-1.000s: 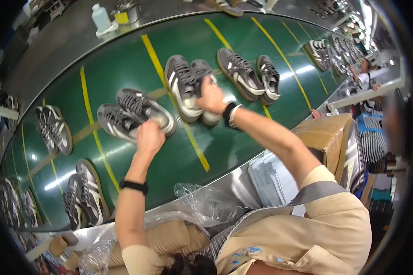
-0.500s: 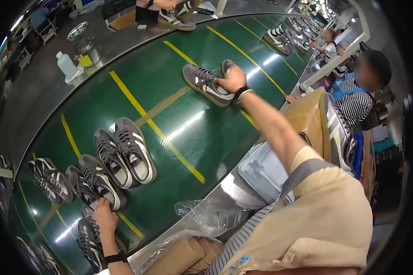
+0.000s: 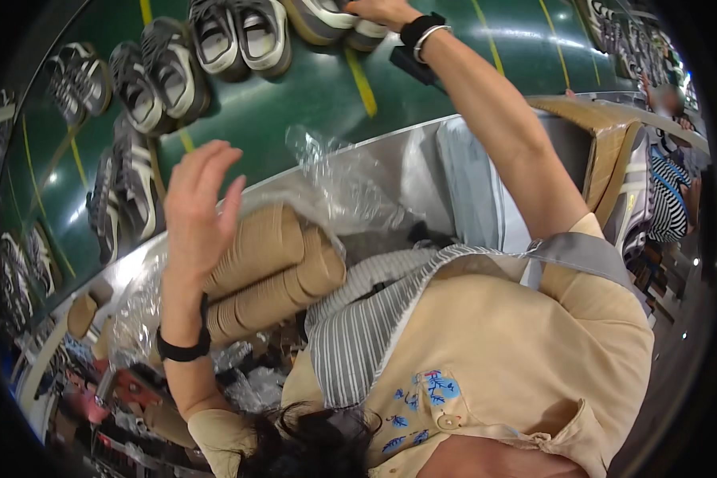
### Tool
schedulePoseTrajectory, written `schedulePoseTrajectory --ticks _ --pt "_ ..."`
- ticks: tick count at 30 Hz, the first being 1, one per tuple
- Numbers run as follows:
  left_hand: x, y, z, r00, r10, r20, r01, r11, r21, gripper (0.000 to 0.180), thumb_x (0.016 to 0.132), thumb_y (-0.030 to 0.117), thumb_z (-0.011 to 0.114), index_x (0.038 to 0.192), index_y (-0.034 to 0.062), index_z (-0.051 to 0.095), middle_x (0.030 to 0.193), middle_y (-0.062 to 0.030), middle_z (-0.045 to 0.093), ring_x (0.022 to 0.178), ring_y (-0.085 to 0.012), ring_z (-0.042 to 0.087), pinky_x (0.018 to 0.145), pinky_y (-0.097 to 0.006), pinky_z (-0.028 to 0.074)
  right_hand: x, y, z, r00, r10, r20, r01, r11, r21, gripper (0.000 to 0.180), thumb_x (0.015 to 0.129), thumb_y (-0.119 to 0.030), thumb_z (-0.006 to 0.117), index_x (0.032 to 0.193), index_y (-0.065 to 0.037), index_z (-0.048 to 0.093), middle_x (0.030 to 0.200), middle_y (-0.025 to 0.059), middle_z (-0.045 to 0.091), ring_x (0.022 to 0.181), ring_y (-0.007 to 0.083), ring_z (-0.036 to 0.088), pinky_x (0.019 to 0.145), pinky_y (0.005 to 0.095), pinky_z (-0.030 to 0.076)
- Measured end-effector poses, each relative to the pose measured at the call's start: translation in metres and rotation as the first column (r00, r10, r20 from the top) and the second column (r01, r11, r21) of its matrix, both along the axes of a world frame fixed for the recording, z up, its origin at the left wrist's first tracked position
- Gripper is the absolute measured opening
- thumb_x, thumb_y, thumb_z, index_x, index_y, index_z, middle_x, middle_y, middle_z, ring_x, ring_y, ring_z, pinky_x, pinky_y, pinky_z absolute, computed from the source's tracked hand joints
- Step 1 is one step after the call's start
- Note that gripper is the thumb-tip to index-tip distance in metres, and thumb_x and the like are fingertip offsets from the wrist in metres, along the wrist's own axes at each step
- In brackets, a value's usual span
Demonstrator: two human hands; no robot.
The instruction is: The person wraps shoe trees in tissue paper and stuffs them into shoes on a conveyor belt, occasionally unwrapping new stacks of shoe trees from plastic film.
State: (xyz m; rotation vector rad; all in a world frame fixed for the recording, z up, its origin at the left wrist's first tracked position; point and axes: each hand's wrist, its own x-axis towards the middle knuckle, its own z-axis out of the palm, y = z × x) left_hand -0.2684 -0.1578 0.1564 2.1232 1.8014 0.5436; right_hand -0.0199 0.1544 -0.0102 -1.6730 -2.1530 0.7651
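My right hand (image 3: 384,13) is at the top edge of the head view, its fingers closed on a grey sneaker (image 3: 365,33) with a white side and gum sole. The mate of that shoe (image 3: 319,20) stands directly left of it on the green belt. The picture's edge cuts off part of the hand and both shoes. My left hand (image 3: 199,209) hangs open with fingers apart, holding nothing. Beneath and beside it lie stacks of ribbed brown cardboard inserts (image 3: 275,247) in clear plastic.
More grey sneaker pairs (image 3: 239,36) line the green belt (image 3: 319,95) to the left. Crumpled clear plastic (image 3: 334,179) lies along its metal edge. Pale paper sheets (image 3: 474,183), a cardboard box (image 3: 589,119) and a sneaker (image 3: 631,191) are at right, with a person (image 3: 668,191) beyond.
My left hand has left the sneakers at the left and come back over the cardboard inserts. My right hand and its sneaker pair have moved left, beside another pair. The view has tilted down.
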Motion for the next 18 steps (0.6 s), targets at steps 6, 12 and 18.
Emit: schedulePoseTrajectory --ticks 6,12,18 --pt "0.044 -0.139 0.018 0.97 -0.015 0.243 0.013 1.0 0.011 0.037 0.068 0.005 0.075 0.102 0.0008 0.063 0.099 -0.015 0.063 0.088 -0.0333 0.061 0.077 -0.042 0.05 -0.018 -0.172 0.105 0.918 0.311 -0.245 -0.276 0.947 0.168 0.013 0.081 -0.014 0.063 0.087 -0.004 0.068 0.081 0.0123 0.069 0.075 0.024 0.066 0.066 0.0329 0.052" --pt "0.101 -0.172 -0.018 0.998 0.054 0.03 -0.053 0.998 -0.042 0.065 0.061 0.018 0.083 0.12 0.0043 0.059 0.115 -0.0127 0.059 0.104 -0.0309 0.055 0.091 -0.043 0.042 0.025 -0.354 0.109 0.706 0.113 -0.699 -0.648 0.501 -0.574 0.013 0.084 -0.004 0.069 0.095 0.002 0.069 0.09 0.0039 0.069 0.085 0.0082 0.062 0.08 0.0253 0.05" --pt "0.091 -0.181 -0.038 0.992 0.079 0.099 -0.087 0.994 0.072 0.067 0.059 0.02 0.084 0.119 0.0067 0.059 0.108 -0.0078 0.058 0.101 -0.0283 0.054 0.087 -0.042 0.04 0.015 -0.41 0.091 0.592 -0.09 -0.801 -0.58 0.642 -0.501 0.003 0.086 -0.001 0.065 0.088 0.002 0.065 0.084 -0.0005 0.063 0.082 0.0058 0.056 0.077 0.0226 0.046"
